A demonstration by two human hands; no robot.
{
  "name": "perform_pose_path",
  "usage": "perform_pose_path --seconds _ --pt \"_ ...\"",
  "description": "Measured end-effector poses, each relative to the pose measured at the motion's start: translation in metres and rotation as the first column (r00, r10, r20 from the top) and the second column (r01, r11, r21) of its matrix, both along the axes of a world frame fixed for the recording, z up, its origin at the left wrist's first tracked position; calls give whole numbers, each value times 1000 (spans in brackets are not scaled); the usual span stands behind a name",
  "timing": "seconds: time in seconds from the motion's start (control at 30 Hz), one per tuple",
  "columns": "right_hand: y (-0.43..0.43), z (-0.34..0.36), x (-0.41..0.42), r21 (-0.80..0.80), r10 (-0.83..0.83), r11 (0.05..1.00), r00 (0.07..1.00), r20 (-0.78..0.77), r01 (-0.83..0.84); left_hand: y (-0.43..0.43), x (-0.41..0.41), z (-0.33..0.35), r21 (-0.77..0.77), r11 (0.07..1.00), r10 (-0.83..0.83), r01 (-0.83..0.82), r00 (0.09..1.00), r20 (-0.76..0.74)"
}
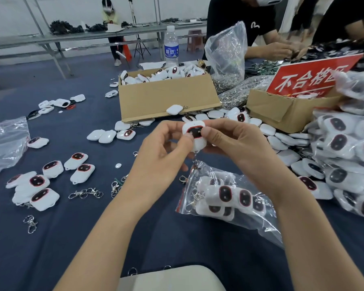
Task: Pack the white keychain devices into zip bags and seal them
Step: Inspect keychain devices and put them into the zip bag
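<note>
Keychain device (194,134) upright, long axis vertical, dark window facing camera; left hand (164,148), right hand (233,141) pinch it.

A white rounded plastic keychain device (194,134) with a dark, red-rimmed oval face is pinched upright between the left hand (164,148) and right hand (235,143). Just below it lies a clear red-edged zip bag (250,223), holding several like devices.

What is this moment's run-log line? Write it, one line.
left hand: pinches white keychain device | right hand: pinches same device | zip bag: part-filled, lying below
</note>
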State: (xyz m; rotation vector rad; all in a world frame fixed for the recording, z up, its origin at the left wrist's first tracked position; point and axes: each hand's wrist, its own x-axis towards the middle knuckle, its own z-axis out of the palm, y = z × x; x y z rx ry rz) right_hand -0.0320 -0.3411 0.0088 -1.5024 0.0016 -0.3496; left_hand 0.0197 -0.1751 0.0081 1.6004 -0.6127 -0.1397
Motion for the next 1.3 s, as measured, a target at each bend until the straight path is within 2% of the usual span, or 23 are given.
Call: perform_pose_path --seconds 0.4,0.7,0.9,1.13,1.3 --pt "-1 -2 -3 -34 70 997 997 -45 -72 3 4 -6 31 999 -22 23 1000 -20" --pt "1 -6 0 -39 19 999 997 -75 -22 3 5 -9 37 999 -7 8 1000 -28" --pt "0 -10 2 -31 -31 999 995 -91 29 1 3 -12 12 997 -69 70 996 -64" --pt "0 -15 6 -15 -43 999 996 -77 42 1 6 -18 64 992 -111 111 994 -16" --pt "2 -16 8 18 -30 999 997 -69 31 2 5 -19 58 997 -47 45 998 30"
